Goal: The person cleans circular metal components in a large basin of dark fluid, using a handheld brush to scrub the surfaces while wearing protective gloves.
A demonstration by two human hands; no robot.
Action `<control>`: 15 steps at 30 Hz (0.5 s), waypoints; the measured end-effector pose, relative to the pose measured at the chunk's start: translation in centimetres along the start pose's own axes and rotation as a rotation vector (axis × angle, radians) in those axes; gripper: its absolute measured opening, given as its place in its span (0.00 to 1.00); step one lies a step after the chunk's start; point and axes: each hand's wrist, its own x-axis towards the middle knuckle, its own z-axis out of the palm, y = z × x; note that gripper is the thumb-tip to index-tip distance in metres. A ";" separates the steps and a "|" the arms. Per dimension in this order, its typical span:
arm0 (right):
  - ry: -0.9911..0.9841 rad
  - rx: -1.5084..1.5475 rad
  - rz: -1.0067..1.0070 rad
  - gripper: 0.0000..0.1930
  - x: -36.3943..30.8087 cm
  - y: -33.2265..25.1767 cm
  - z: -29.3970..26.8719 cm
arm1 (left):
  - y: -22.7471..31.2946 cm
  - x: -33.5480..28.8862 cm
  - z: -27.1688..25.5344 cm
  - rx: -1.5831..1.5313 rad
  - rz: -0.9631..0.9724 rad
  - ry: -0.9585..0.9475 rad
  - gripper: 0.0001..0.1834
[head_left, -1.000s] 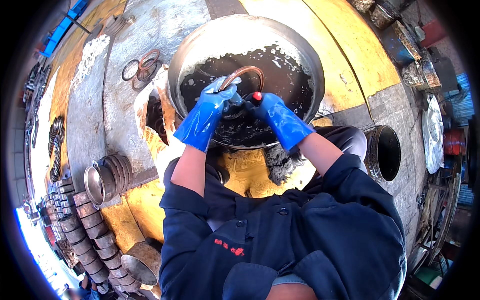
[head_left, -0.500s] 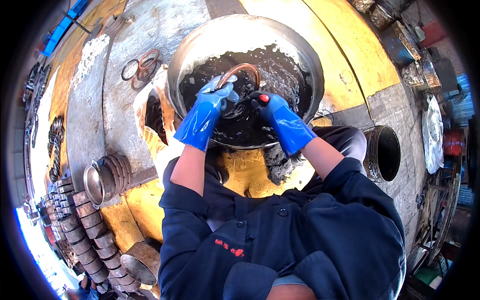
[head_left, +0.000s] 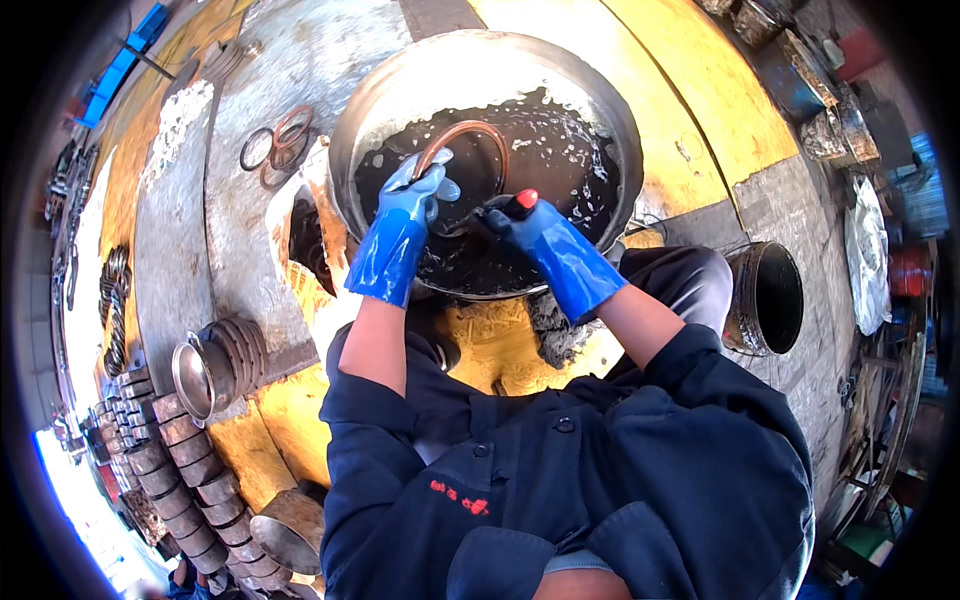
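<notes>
A wide round metal basin (head_left: 343, 150) sits in front of me, with dark liquid (head_left: 572, 190) and whitish foam inside. My left hand (head_left: 412, 192), in a blue rubber glove, is closed round the left side of a reddish-brown ring (head_left: 468, 127). The ring is held tilted over the liquid. At its lower right is my right hand (head_left: 530, 225), also gloved in blue with a darkened front. It grips a tool by a red-ended handle (head_left: 524, 200); the working end is hidden by the glove and the dark background, so its kind is unclear.
Several loose rings (head_left: 283, 145) lie left of the basin, beside a torn sack (head_left: 285, 245). A blackened bucket (head_left: 742, 312) stands to the right of my knee. Metal rings (head_left: 238, 355) and stacked cylindrical parts (head_left: 190, 450) are at the lower left.
My left hand and the ring have shifted slightly left. My right hand has come left and a little nearer me, and more of the red handle end shows. The foam in the liquid has shifted.
</notes>
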 end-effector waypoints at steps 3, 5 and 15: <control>0.285 -0.378 -0.048 0.10 -1.6 -3.3 -0.4 | -0.6 0.0 -1.9 -0.050 -0.022 0.108 0.16; 0.372 -0.202 0.045 0.11 -1.0 -2.4 -1.1 | -0.5 -0.1 -2.9 -0.097 -0.077 0.215 0.15; 0.349 -0.184 -0.101 0.16 1.2 -2.3 -5.5 | -2.1 1.1 -4.5 -0.322 -0.042 0.099 0.18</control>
